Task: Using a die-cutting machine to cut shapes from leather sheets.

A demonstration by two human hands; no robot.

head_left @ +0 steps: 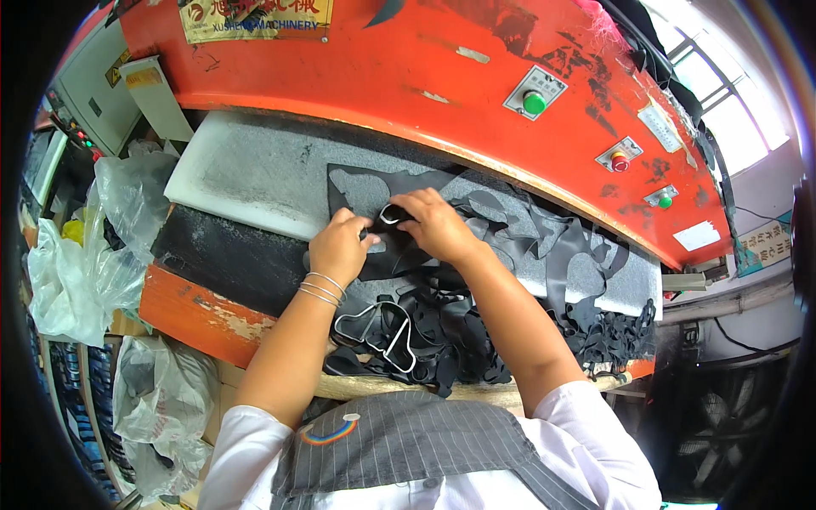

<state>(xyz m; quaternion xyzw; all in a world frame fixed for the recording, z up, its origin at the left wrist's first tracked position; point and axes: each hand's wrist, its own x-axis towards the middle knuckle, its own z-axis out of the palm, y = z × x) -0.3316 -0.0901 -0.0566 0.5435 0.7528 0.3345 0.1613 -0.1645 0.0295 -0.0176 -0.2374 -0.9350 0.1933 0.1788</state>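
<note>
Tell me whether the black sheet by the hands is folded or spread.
Spread at its left end: the black sheet lies flat on the pale board, edge and corner showing. Beyond the right hand, cannot tell.

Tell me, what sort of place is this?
It looks like a workshop or small factory, probably for cutting material. There's a big red machine with buttons, a dark sheet with shapes cut out, and a heap of dark scraps.
</note>
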